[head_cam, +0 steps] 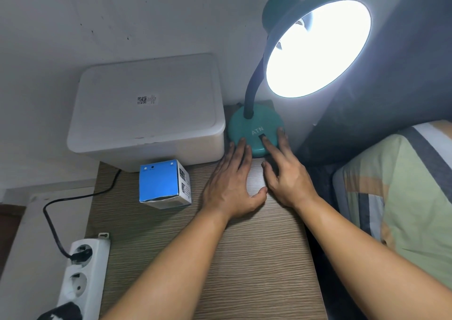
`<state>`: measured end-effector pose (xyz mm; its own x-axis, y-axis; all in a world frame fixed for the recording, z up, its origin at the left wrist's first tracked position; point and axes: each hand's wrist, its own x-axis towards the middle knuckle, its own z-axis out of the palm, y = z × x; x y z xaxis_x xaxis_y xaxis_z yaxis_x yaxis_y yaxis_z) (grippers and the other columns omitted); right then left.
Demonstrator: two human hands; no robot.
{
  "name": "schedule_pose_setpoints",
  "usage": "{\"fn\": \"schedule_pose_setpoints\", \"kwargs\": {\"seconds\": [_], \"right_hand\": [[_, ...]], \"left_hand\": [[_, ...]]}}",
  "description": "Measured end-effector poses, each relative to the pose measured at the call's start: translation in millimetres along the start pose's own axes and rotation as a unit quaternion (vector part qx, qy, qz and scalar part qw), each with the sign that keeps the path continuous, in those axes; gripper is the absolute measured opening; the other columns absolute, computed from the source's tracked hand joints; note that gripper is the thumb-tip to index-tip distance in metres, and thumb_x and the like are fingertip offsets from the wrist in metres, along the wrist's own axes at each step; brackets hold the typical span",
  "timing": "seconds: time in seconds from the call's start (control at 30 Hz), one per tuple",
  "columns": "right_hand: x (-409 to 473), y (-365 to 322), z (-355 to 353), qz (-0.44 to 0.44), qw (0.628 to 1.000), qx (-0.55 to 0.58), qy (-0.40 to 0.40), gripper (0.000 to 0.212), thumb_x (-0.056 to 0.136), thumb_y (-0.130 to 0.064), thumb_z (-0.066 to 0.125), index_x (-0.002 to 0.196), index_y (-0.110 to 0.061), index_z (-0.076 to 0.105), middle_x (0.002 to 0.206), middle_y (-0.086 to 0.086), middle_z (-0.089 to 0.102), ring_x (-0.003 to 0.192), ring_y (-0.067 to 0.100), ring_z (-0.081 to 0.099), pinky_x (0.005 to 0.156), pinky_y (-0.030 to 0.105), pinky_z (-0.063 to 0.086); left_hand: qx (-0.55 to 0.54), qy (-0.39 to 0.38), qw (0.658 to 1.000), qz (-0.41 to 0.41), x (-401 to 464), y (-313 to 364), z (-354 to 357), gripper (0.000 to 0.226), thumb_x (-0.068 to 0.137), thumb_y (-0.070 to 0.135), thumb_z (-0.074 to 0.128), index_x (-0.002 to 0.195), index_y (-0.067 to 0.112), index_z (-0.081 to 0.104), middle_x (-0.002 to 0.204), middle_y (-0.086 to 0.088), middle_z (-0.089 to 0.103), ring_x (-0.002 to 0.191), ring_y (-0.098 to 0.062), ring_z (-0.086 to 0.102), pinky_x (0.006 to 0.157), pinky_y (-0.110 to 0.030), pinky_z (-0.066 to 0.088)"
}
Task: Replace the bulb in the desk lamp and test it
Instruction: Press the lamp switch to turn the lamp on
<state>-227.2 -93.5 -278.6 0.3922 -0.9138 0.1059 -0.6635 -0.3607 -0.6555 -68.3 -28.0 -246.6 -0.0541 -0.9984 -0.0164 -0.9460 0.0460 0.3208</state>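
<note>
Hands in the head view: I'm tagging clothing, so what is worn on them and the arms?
Nothing shows: the left hand and right hand are bare, no gloves, rings or watch, and both forearms are bare with no sleeve in view.

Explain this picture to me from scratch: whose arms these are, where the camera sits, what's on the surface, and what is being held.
There is no machine here. One camera worn on a person's head looks down at their own two bare hands. The left hand rests flat against the teal lamp base. The right hand presses a finger on the switch in that base. Neither has a grip on anything. The lamp shade glows brightly, so the bulb is lit. On the wooden tabletop also stand a blue and white carton and a white lidded bin. A power strip lies at the left.
</note>
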Motion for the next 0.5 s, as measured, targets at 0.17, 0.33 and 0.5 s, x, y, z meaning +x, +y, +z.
{"fn": "schedule_pose_setpoints", "kwargs": {"seconds": [0.17,0.33,0.5], "right_hand": [[0.3,0.0,0.3,0.000,1.000,0.000,-0.002,0.061,0.097,-0.025,0.053,0.152,-0.035,0.030,0.164,0.002,0.020,0.150,0.020,0.020,0.111,0.043,0.040],[-0.2,-0.6,-0.7,0.002,1.000,0.001,-0.005,0.064,0.097,-0.027,0.053,0.153,-0.038,0.026,0.164,0.002,0.018,0.149,0.021,0.022,0.111,0.043,0.041],[-0.4,-1.2,-1.1,0.002,1.000,0.002,0.002,0.062,0.097,-0.025,0.054,0.153,-0.036,0.029,0.164,0.000,0.019,0.149,0.020,0.022,0.110,0.042,0.039]], "left_hand": [[0.000,0.001,1.000,-0.002,0.1,0.1,-0.9,0.098,0.084,0.062,0.050,0.159,0.011,0.014,0.168,-0.007,0.004,0.155,-0.023,0.001,0.121,-0.026,-0.005],[0.005,-0.005,1.000,-0.004,0.6,0.5,-0.2,0.099,0.083,0.063,0.049,0.159,0.010,0.014,0.168,-0.008,0.005,0.155,-0.024,0.002,0.122,-0.027,-0.003],[-0.001,0.003,1.000,-0.001,-0.2,0.3,-1.0,0.098,0.085,0.063,0.050,0.159,0.012,0.011,0.168,-0.006,0.002,0.155,-0.022,-0.001,0.118,-0.024,-0.009]]}}
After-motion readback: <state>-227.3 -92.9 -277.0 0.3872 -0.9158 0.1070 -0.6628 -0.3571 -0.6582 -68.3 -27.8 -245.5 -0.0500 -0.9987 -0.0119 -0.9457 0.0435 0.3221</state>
